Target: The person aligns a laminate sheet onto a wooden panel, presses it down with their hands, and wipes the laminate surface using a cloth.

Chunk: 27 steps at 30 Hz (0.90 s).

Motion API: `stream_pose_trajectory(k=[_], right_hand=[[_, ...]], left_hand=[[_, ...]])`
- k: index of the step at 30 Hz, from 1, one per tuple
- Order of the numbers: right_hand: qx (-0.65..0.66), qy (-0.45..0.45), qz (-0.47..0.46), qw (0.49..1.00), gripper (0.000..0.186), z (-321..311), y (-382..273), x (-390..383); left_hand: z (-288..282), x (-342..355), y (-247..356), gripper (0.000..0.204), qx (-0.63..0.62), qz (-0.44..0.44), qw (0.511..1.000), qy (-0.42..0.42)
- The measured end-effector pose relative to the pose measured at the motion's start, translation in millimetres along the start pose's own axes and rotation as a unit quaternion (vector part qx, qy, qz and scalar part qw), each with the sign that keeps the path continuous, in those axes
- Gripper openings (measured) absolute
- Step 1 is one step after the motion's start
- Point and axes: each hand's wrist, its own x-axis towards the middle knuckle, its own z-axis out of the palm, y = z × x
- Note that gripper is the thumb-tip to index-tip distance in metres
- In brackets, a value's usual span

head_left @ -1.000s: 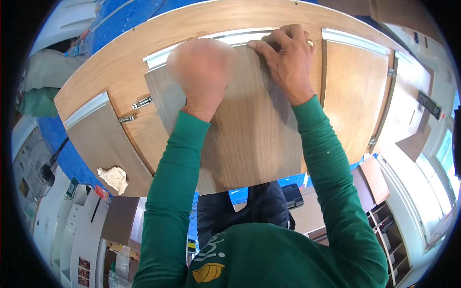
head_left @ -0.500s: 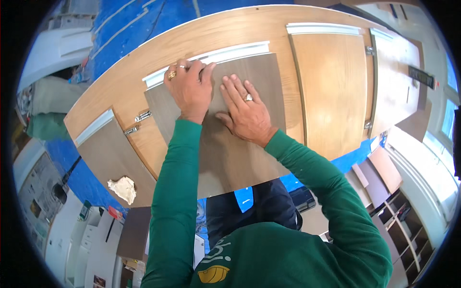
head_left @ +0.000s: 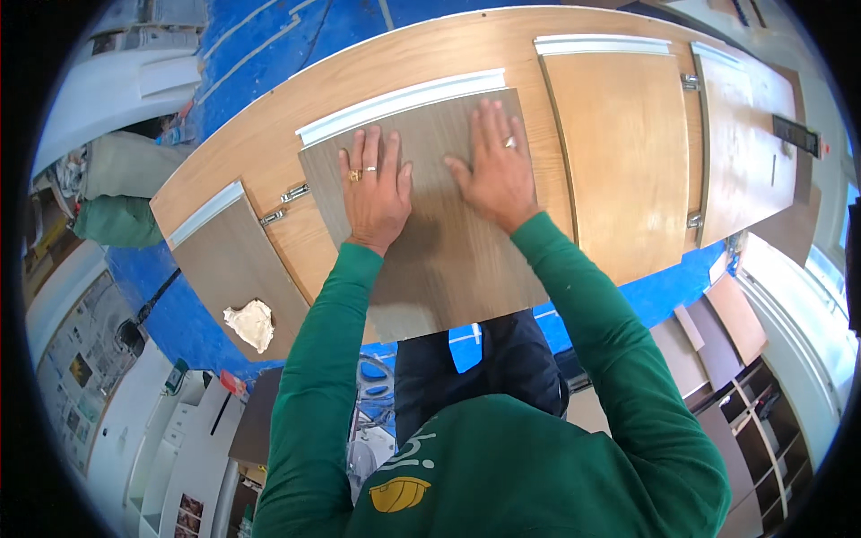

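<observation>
Both hands rest on a grey-brown wood-grain panel [head_left: 439, 269] that lies on a long light-wood board [head_left: 377, 67]. My left hand [head_left: 377, 193] is spread flat near the panel's far left part, its fingertips just short of a white metal edge strip [head_left: 404, 105]. My right hand [head_left: 502, 170] lies on the panel's far right part, thumb out to the left, fingers stretched toward the strip. Neither hand holds anything. The strip runs along the panel's whole far edge.
A smaller grey-brown panel [head_left: 229, 269] at left carries a crumpled cream lump [head_left: 250, 325]. Metal hinges [head_left: 294, 193] show beside it. To the right lie a light-wood panel [head_left: 619, 161], a pale panel [head_left: 744, 152] and a dark tool [head_left: 795, 135]. Blue sheeting [head_left: 256, 49] covers the floor.
My left hand has let go of the strip at the far edge and drawn back flat onto the panel. My right hand has slid outward to the right and farther up the panel.
</observation>
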Motion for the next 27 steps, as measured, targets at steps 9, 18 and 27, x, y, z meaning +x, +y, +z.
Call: stream_pose_trajectory(k=[9,18,27], right_hand=[[-0.01,0.071,0.126,0.989,0.085,4,-6,26],[0.188,0.122,0.345,0.911,0.057,-12,28,30],[0.354,0.159,0.49,0.781,0.035,-5,37,68]], left_hand=[[-6,9,16,0.072,0.049,-0.024,0.997,-0.049],[-6,10,17,0.077,0.054,-0.037,0.995,-0.077],[-5,11,16,0.08,0.047,-0.042,0.993,-0.097]])
